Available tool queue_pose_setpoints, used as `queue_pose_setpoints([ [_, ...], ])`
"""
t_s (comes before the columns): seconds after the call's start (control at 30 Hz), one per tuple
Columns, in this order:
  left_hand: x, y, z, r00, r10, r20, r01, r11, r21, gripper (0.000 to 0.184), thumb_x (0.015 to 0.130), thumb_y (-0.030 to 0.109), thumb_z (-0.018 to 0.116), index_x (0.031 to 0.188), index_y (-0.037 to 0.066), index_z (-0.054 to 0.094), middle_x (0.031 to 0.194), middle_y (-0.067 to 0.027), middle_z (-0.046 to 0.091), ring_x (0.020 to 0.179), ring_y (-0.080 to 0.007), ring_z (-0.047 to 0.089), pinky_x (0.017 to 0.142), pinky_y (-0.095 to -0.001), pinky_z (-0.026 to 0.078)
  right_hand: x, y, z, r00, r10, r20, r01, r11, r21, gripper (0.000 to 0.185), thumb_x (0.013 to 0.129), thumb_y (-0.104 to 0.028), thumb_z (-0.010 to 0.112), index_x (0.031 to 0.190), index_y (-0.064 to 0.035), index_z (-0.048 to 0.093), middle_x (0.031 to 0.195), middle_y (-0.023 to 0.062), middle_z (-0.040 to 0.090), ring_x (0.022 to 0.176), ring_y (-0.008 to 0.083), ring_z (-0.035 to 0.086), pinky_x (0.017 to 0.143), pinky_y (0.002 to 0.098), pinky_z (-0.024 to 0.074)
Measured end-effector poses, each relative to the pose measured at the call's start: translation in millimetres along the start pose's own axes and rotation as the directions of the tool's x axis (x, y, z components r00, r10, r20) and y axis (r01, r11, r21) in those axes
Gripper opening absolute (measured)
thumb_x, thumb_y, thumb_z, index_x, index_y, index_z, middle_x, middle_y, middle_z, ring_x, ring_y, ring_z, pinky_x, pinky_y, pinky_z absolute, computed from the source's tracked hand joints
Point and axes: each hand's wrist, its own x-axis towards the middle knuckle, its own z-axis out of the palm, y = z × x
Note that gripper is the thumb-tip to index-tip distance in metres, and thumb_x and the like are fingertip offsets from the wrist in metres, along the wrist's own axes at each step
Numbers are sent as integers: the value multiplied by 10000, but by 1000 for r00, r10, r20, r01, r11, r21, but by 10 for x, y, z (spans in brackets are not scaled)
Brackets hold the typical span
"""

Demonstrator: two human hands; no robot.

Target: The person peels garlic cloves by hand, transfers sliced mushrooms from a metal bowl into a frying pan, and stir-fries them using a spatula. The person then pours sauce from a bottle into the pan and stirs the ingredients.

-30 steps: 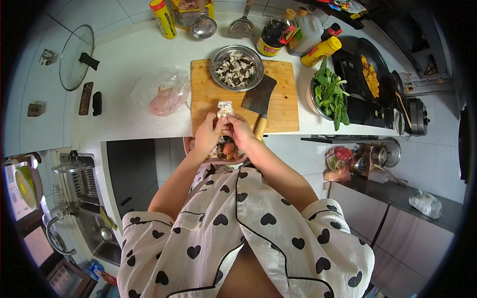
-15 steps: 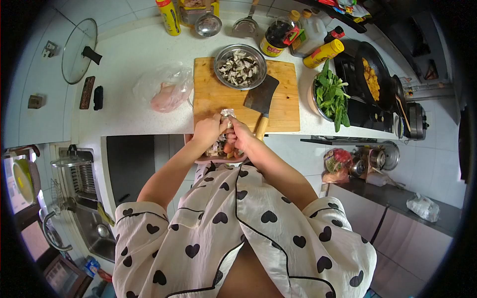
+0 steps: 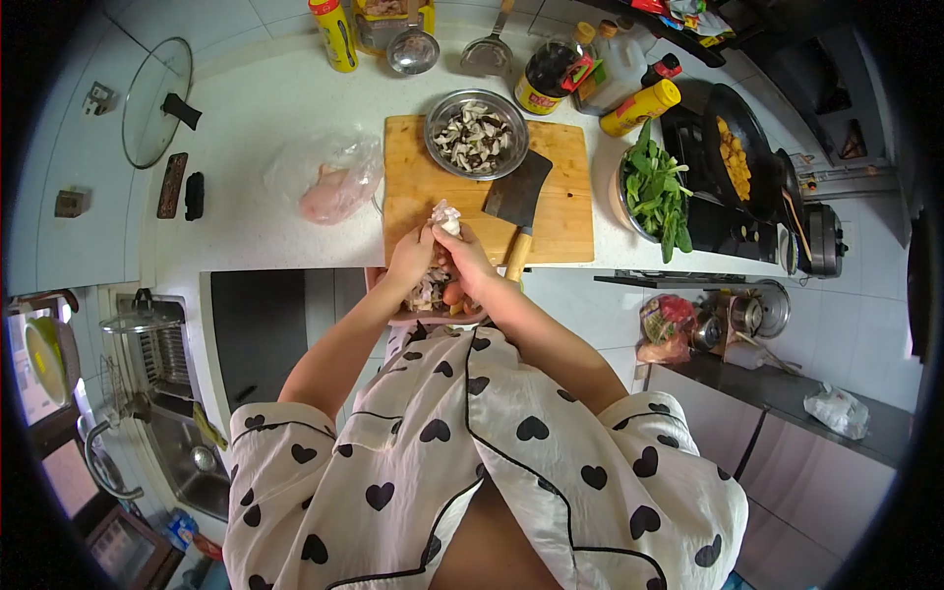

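Note:
My left hand (image 3: 411, 258) and my right hand (image 3: 466, 259) are pressed together at the front edge of the cutting board. Between them they grip a crumpled, whitish-pink thing (image 3: 445, 216) that sticks up past the fingertips; its kind I cannot make out. Below the hands, against my front, a pink-rimmed container (image 3: 403, 319) holds scraps and orange-brown pieces. Right of my right hand, a cleaver (image 3: 518, 192) lies on the wooden cutting board (image 3: 565, 221), its handle reaching the edge. A metal bowl (image 3: 431, 133) of sliced mushrooms (image 3: 477, 138) stands at the board's back.
Left of the board lies a clear plastic bag (image 3: 339, 192) with pale meat. To the right are a bowl of leafy greens (image 3: 654, 187) and a wok (image 3: 752, 192) with yellow pieces. Bottles (image 3: 543, 79), a ladle (image 3: 413, 51) and a turner (image 3: 486, 54) line the back.
Both hands have turned and drawn closer together, pointing more forward. The whitish thing has moved slightly left and shows more above the fingers. The metal bowl looks unmoved.

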Motion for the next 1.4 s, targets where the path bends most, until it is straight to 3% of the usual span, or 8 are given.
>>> queue_pose_setpoints([
  [0.17,-305,354,-202,982,128,-138,-95,969,227,362,910,350,467,1108,66,572,887,-191,622,835,-339,598,746,-398,456,-27,-24,-160,991,-129,-28,117,953,-279,368,824,-243,610,1073,-5,481,820,54,572,622,121,563,530,239,473],
  [0.27,-365,505,-263,898,430,93,-440,881,174,348,867,299,550,1169,127,554,977,-145,599,853,-307,594,743,-378,463,-77,-115,-261,994,-5,107,42,938,-344,382,789,-207,610,1082,-1,475,843,59,572,642,122,578,544,245,489],
  [0.5,-132,447,-396,781,524,339,-621,710,332,370,831,347,589,1145,154,562,997,-104,598,873,-302,597,738,-392,471,-62,-248,-383,958,6,287,159,823,-546,444,729,-161,660,1128,-5,542,934,86,623,839,173,593,751,289,464],
  [0.7,-152,485,-379,843,348,411,-523,709,473,304,846,356,568,1052,132,554,917,-112,634,829,-335,614,696,-408,481,-164,-287,-332,952,-125,278,305,361,-881,378,804,-324,599,1054,-42,574,887,156,637,832,274,617,739,347,469],
  [1.1,-31,216,-323,852,428,300,-519,622,586,284,903,322,461,958,50,521,858,-184,622,814,-349,600,707,-438,475,-82,-88,-286,946,-29,324,271,621,-736,340,854,-293,572,1078,-38,547,943,117,631,864,215,600,773,322,458],
  [1.2,79,77,-247,905,410,113,-418,812,407,285,929,289,437,1012,30,522,857,-154,625,763,-295,615,683,-385,484,21,-107,-311,931,-86,355,333,599,-728,376,857,-301,581,1114,-30,535,991,112,623,898,193,587,806,303,448],
  [1.3,135,-13,-163,957,284,62,-260,931,-255,236,942,254,447,1034,60,546,874,-67,604,713,-166,588,614,-295,469,16,-216,-324,941,-100,323,317,590,-743,400,849,-297,591,1128,-16,531,994,111,626,904,188,586,816,297,448],
  [1.4,137,-22,-159,991,129,42,-112,955,-276,212,936,234,490,1044,61,544,864,-4,564,703,-81,519,594,-221,436,34,-203,-376,955,-77,287,275,594,-756,419,840,-294,601,1140,-11,530,1002,112,626,913,182,586,822,292,448],
])
